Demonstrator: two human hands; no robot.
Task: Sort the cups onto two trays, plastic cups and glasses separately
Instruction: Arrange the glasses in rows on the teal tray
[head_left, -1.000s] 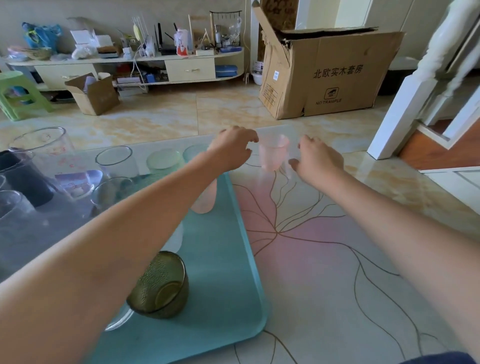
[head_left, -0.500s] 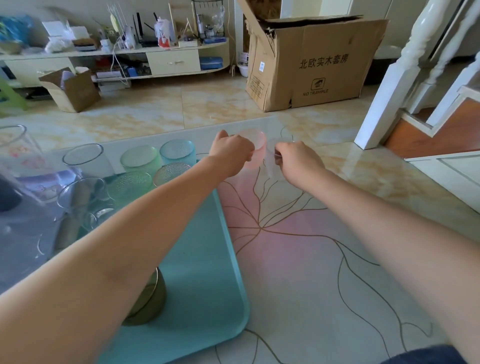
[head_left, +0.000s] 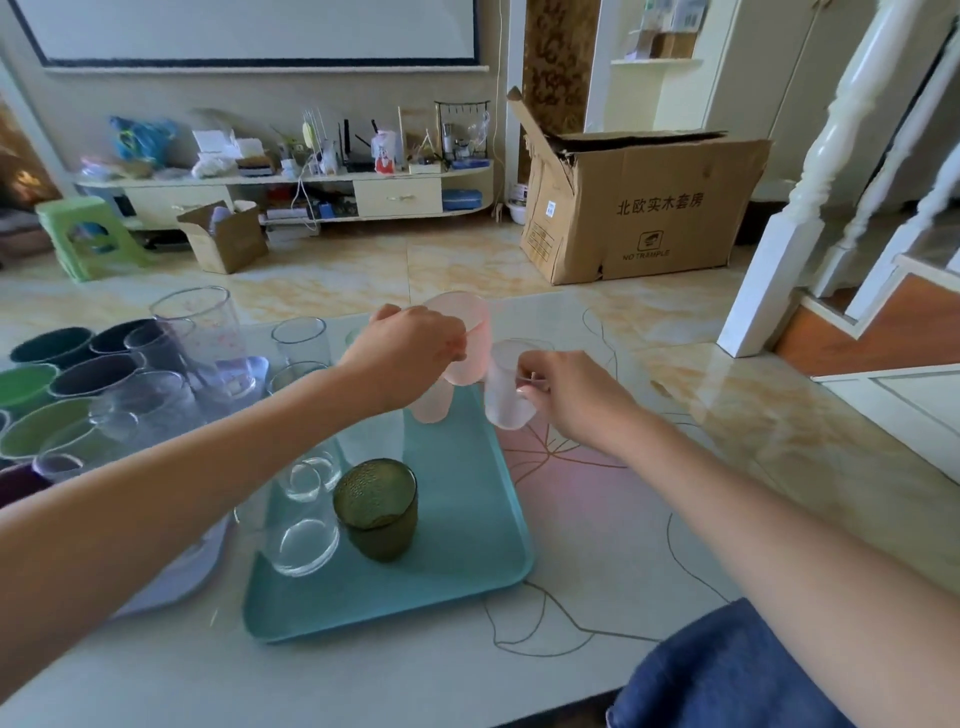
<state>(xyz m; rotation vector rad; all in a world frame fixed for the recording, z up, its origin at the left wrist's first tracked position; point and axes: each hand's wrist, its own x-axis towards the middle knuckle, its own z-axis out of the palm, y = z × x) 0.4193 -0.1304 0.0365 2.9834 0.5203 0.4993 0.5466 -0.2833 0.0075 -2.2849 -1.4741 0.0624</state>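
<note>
My left hand (head_left: 410, 348) grips a frosted pink cup (head_left: 465, 338) by its rim, lifted above the far end of the teal tray (head_left: 467, 545). My right hand (head_left: 566, 395) pinches the rim of a frosted clear cup (head_left: 504, 395), tilted and held just right of the tray's edge. Another pink frosted cup (head_left: 431, 408) stands under my left hand. On the tray stand a dark green textured glass (head_left: 376, 509) and clear glasses (head_left: 304, 535). At the left, several green, dark and clear cups (head_left: 78, 384) crowd together; my left arm hides part of them.
The pale patterned table (head_left: 597, 545) runs to the right and front. A tall clear measuring cup (head_left: 200, 338) stands at the back left. Beyond the table are a large cardboard box (head_left: 639, 208), a green stool (head_left: 85, 234) and white stair posts (head_left: 784, 208).
Both hands have lifted their cups off the table and drawn them toward me, over the tray's far end. The camera has tilted up and back.
</note>
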